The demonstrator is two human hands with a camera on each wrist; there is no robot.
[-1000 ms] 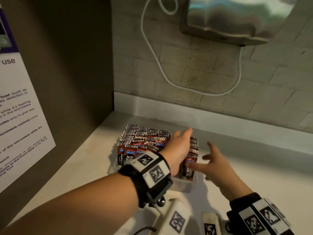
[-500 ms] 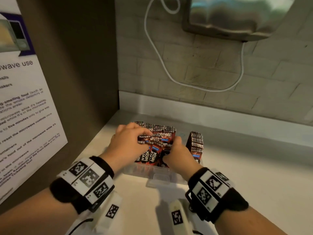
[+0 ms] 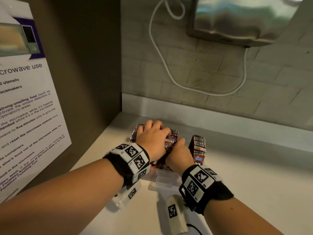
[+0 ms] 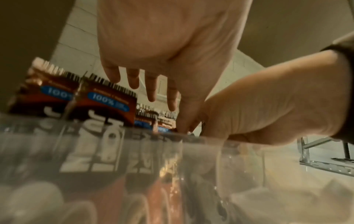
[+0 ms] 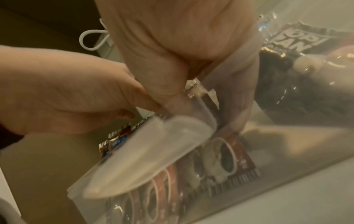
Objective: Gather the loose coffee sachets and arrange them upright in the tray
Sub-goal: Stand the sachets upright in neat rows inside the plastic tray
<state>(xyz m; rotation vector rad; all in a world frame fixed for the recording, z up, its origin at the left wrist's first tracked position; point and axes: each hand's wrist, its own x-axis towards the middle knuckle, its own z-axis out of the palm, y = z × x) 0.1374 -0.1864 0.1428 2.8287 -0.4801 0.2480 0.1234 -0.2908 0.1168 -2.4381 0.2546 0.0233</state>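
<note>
Nearly there: the tray [image 3: 162, 174] is packed with upright sachets [image 3: 199, 146]. Left hand [image 3: 152, 139] rests loose-fingered on their tops; right hand [image 3: 179, 155] pinches the leaning few beside its fingertips, left to straighten.

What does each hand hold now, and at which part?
The right hand pinches coffee sachets in the tray near their top edges. The left hand lies on other sachets; a grip cannot be told.

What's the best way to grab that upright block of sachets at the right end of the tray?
Come from above and squeeze the block of sachets at its near and far ends, near the top: the sachets stand packed face to face, tops above the tray wall.
</note>
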